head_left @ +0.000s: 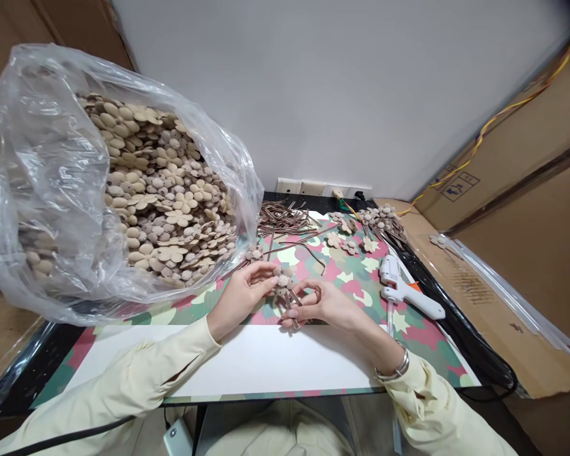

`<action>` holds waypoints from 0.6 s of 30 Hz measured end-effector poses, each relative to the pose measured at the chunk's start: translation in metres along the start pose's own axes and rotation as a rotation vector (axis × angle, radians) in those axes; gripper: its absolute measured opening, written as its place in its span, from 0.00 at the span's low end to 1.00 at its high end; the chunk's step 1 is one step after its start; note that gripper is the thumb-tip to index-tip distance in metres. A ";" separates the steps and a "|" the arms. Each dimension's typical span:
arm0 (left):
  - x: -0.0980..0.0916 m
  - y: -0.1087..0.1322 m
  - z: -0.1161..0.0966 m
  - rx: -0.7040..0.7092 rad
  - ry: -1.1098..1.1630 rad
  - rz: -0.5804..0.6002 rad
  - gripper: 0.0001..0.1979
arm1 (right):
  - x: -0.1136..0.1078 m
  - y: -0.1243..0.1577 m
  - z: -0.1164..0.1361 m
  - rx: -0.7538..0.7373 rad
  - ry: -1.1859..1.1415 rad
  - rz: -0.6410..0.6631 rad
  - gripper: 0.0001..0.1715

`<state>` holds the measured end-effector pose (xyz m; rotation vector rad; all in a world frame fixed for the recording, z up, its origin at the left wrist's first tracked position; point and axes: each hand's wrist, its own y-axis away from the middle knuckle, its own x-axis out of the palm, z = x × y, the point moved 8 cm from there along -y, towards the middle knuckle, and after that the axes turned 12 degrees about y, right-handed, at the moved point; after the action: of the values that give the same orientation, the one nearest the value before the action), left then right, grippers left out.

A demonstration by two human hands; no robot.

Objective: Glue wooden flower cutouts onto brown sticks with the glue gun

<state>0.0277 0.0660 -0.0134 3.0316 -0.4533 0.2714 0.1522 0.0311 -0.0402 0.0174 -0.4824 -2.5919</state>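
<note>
Between both hands, over the table's near half, is a beige flower piece [284, 278] with short brown striped strips [292, 304] hanging from it. My left hand [247, 291] pinches the flower piece at its left edge between thumb and fingertips. From the right, my right hand [320, 303] is closed on the strips below the flower. How the strips join the flower is too small to tell. Another flower piece [254, 253] lies just beyond my left fingers. To the right of my right hand, a white glue gun [403, 288] rests on the camouflage-patterned sheet.
A large clear plastic bag [61, 158] full of beige fabric flowers [171, 190] takes up the left. Loose brown strips [285, 218] lie at the back, with more flowers [349, 240] beside them. Clear glue sticks [503, 291] lie on cardboard at right. A power strip [313, 188] runs along the wall.
</note>
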 end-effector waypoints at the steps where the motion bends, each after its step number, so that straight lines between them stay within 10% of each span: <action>1: 0.000 0.000 -0.001 0.011 -0.005 -0.001 0.13 | 0.000 0.000 0.000 0.006 -0.002 -0.001 0.23; 18: -0.014 -0.003 -0.004 0.049 0.071 -0.132 0.13 | 0.002 0.001 -0.011 0.075 0.063 0.022 0.20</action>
<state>0.0151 0.0734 -0.0125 3.0699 -0.2437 0.3855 0.1520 0.0253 -0.0500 0.1183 -0.5526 -2.5418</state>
